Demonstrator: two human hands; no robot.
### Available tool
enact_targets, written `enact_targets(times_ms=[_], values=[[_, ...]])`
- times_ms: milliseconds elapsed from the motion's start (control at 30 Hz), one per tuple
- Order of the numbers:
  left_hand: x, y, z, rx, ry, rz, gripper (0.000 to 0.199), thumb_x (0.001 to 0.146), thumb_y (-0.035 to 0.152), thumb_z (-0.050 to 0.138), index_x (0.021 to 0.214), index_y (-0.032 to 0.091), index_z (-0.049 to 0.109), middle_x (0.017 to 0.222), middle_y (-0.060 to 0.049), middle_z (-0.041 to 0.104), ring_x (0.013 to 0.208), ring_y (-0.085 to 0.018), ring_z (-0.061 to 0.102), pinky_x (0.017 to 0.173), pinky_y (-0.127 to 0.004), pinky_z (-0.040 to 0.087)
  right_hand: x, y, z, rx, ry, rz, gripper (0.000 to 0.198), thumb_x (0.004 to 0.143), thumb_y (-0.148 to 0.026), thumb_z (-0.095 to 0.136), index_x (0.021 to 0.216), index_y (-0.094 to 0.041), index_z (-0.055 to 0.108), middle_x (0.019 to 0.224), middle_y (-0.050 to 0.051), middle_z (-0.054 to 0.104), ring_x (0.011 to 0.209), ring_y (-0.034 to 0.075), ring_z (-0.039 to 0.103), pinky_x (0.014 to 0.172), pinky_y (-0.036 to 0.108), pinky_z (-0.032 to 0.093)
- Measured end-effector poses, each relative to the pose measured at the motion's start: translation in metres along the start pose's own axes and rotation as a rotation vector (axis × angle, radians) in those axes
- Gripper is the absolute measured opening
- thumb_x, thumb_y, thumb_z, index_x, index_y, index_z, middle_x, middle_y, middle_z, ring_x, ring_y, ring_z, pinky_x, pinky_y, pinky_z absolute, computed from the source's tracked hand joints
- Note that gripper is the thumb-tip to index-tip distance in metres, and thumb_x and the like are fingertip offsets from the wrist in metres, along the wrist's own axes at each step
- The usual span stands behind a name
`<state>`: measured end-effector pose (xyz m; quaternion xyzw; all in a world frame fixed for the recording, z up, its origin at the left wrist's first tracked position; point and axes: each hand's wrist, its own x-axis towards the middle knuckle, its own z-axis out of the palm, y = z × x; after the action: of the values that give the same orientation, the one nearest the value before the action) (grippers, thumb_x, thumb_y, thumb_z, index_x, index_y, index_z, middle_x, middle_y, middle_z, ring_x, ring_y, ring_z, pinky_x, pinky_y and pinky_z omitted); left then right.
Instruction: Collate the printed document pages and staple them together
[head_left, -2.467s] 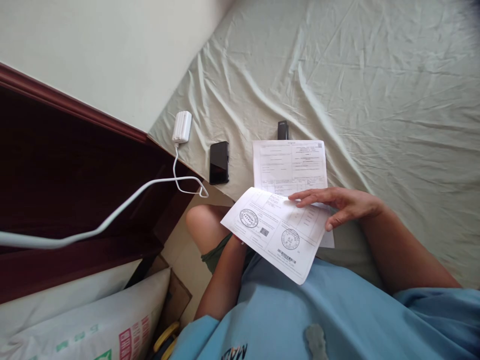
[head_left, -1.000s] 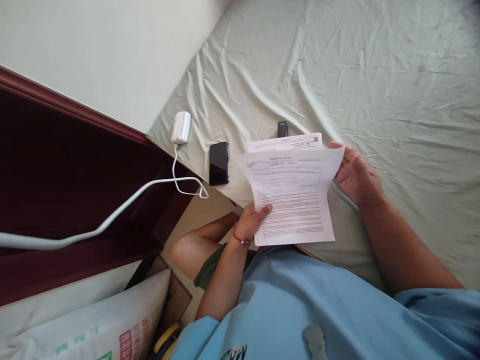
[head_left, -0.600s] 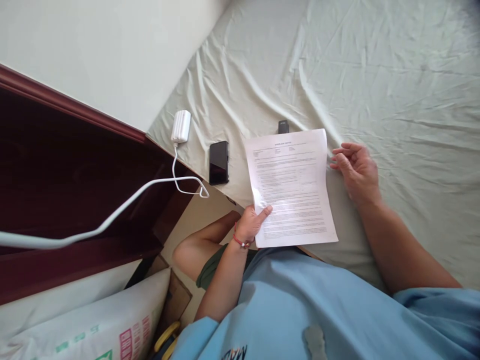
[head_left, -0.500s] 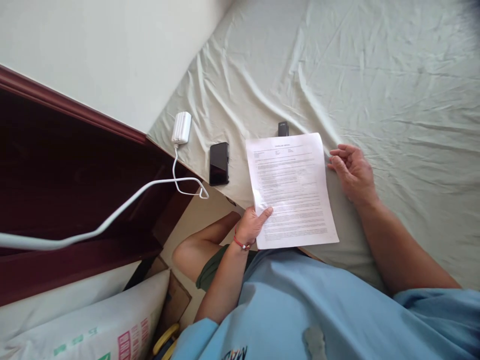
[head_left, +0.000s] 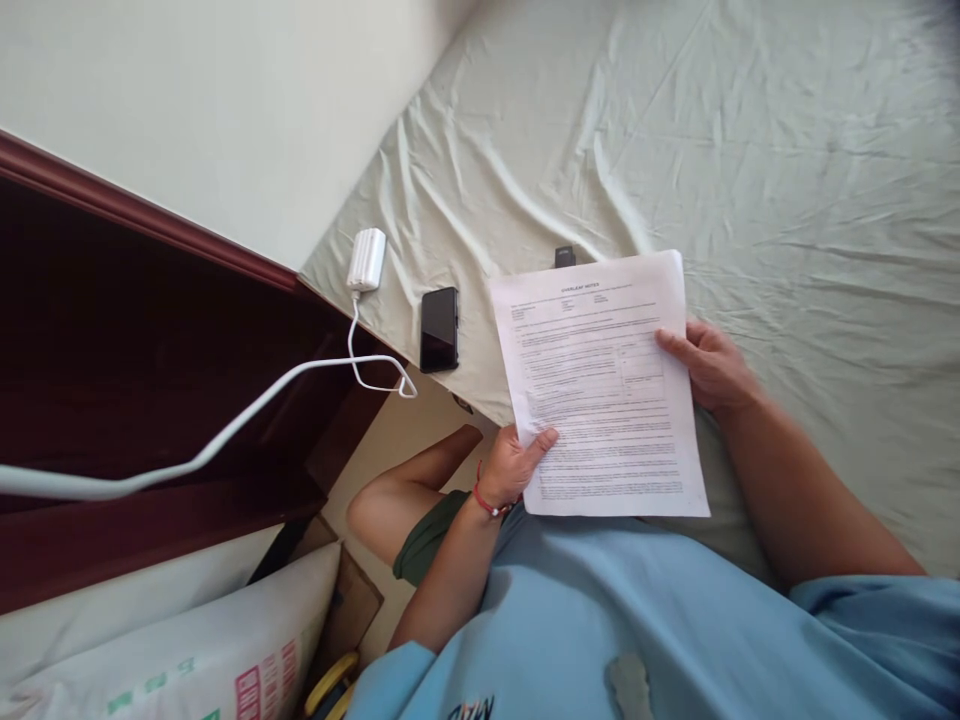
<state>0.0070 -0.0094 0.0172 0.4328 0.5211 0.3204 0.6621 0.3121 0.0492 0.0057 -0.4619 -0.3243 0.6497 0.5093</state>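
Note:
Printed sheets of paper (head_left: 600, 400), covered in small lines of text, are held up in front of my body. My left hand (head_left: 514, 464), with a red bracelet at the wrist, grips the lower left edge, thumb on the front. At the upper right edge my right hand (head_left: 712, 362) pinches the paper, its thumb over the print and its fingers behind. Whether it is one sheet or a thin stack is hard to tell. Partly hidden behind the top edge is a small black object (head_left: 565, 257). A black smartphone (head_left: 439, 329) lies left of the paper.
A pale green wrinkled sheet (head_left: 825, 200) covers the bed. Near its left corner rests a white power bank-like device (head_left: 367, 260) with a white cable (head_left: 225, 435) crossing left. Dark red wooden furniture (head_left: 150, 400) stands left, above a printed white sack (head_left: 187, 650).
My right hand has moved in from beside the paper and taken hold of its right edge. The paper has shifted slightly right and nearer to me, still in my left hand.

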Motion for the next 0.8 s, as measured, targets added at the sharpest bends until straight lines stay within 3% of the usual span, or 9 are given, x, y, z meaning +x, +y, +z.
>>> enact_targets(times_ms=[133, 300, 433, 533, 633, 800], values=[[0.002, 0.000, 0.005, 0.045, -0.055, -0.003, 0.061, 0.087, 0.066, 0.086, 0.121, 0.015, 0.086, 0.130, -0.016, 0.083, 0.124, -0.038, 0.078, 0.115, -0.054, 0.060, -0.002, -0.001, -0.002, 0.075, 0.062, 0.071, 0.057, 0.076, -0.067, 0.095, 0.111, -0.024, 0.082, 0.090, 0.009, 0.085, 0.096, 0.043, 0.084, 0.081, 0.064, 0.074], [0.003, 0.002, 0.007, 0.120, -0.078, -0.030, 0.069, 0.084, 0.075, 0.083, 0.117, 0.014, 0.086, 0.129, -0.018, 0.083, 0.123, -0.040, 0.078, 0.113, -0.055, 0.060, 0.003, 0.006, -0.004, 0.061, 0.129, 0.040, 0.047, 0.077, -0.062, 0.097, 0.099, -0.024, 0.081, 0.088, 0.009, 0.084, 0.092, 0.040, 0.085, 0.081, 0.062, 0.074], [0.010, 0.014, 0.003, 0.153, -0.023, 0.023, 0.070, 0.085, 0.075, 0.083, 0.121, 0.015, 0.085, 0.128, -0.017, 0.083, 0.124, -0.040, 0.077, 0.111, -0.051, 0.060, 0.004, 0.006, -0.003, 0.058, 0.129, 0.026, 0.045, 0.078, -0.061, 0.096, 0.095, -0.023, 0.080, 0.086, 0.009, 0.084, 0.090, 0.039, 0.085, 0.079, 0.060, 0.074], [0.024, 0.029, 0.003, 0.030, 0.027, 0.110, 0.073, 0.084, 0.075, 0.084, 0.127, 0.016, 0.081, 0.134, -0.017, 0.081, 0.132, -0.039, 0.073, 0.116, -0.050, 0.056, 0.002, 0.005, 0.001, 0.069, 0.114, 0.036, 0.044, 0.077, -0.061, 0.097, 0.091, -0.023, 0.080, 0.084, 0.008, 0.084, 0.081, 0.035, 0.085, 0.074, 0.054, 0.074], [0.044, 0.042, 0.008, -0.184, -0.016, 0.102, 0.075, 0.083, 0.072, 0.087, 0.133, 0.017, 0.078, 0.136, -0.017, 0.080, 0.139, -0.038, 0.070, 0.122, -0.051, 0.053, -0.001, 0.005, 0.006, 0.071, 0.094, 0.047, 0.043, 0.076, -0.060, 0.098, 0.089, -0.023, 0.080, 0.080, 0.006, 0.083, 0.072, 0.031, 0.082, 0.066, 0.048, 0.073], [0.071, 0.043, 0.016, -0.238, 0.000, 0.030, 0.070, 0.070, 0.067, 0.098, 0.113, 0.013, 0.084, 0.120, -0.018, 0.085, 0.132, -0.042, 0.074, 0.121, -0.056, 0.054, 0.003, 0.008, 0.001, -0.038, 0.071, 0.001, 0.042, 0.083, -0.062, 0.090, 0.097, -0.025, 0.078, 0.089, 0.006, 0.084, 0.080, 0.031, 0.082, 0.073, 0.049, 0.072]])
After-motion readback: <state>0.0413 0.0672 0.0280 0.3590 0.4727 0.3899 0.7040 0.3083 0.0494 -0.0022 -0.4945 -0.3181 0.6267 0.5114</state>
